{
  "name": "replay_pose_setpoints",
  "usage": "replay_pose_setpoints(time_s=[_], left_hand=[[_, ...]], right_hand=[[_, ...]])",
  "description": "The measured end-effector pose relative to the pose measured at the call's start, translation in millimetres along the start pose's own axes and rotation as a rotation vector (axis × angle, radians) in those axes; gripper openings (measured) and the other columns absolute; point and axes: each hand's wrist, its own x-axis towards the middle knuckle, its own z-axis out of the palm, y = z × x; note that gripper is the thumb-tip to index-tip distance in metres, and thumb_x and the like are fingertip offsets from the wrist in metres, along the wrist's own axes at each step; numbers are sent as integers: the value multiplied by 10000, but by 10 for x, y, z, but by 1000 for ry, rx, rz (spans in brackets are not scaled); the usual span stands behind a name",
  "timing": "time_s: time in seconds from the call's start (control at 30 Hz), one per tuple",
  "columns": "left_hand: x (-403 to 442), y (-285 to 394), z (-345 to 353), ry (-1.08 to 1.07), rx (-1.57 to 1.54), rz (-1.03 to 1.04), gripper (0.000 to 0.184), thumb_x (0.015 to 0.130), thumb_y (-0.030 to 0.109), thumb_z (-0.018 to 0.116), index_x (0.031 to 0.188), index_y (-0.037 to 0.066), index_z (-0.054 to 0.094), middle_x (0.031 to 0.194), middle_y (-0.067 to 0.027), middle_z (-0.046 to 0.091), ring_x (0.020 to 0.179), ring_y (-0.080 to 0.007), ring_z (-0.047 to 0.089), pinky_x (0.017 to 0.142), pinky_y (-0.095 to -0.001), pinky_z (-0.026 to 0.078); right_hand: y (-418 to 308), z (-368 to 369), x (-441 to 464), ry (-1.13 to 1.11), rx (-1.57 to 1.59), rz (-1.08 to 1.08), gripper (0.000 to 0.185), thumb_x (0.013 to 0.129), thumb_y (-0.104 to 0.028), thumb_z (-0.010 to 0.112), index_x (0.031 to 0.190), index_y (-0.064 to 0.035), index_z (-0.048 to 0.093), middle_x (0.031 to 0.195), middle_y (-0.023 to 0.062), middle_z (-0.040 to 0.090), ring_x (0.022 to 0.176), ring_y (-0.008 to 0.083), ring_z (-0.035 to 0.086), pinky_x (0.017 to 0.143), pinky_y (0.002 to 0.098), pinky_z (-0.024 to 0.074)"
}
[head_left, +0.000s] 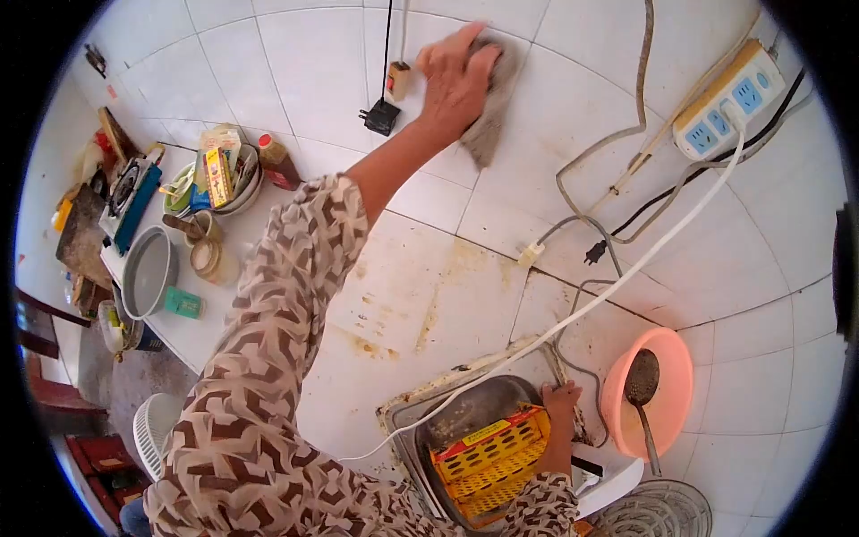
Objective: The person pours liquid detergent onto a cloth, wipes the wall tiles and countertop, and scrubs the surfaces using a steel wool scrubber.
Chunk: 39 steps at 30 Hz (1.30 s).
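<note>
My left hand (454,82) is raised against the white tiled wall, its fingers closed over a grey-brown rag (493,112) pressed flat on the tiles. A black plug adapter (380,117) and a small brown switch (398,80) hang on cords just left of that hand. Lower down, my right hand (561,404) rests with its fingers stretched over the edge of a metal basin (508,391) set in the counter. Beside it, a yellow perforated rack (492,452) with a red edge sits in the basin. Brownish stains mark the counter tiles (394,322) between my hands.
A power strip (729,103) hangs at upper right, and its white cable (662,237) crosses over the counter. The pink basin (677,394) at right holds a ladle (642,378). On the left table stand a grey basin (148,268), jars, bowls and a sauce bottle (279,163).
</note>
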Motion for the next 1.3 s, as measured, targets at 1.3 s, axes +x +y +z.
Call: replay_pose_setpoints(time_s=[1.3], left_hand=[[52,175,58,-77,-121,-71,333,829,79,552,1150,168,555,1394,-70,436,1290,-247,411,1044,-480,192]], right_hand=[[-36,-112,-198,24,49,9,894,897,-574,476,1503,-53,77,1554,212,-32,1433,377,72,1110,552,197]])
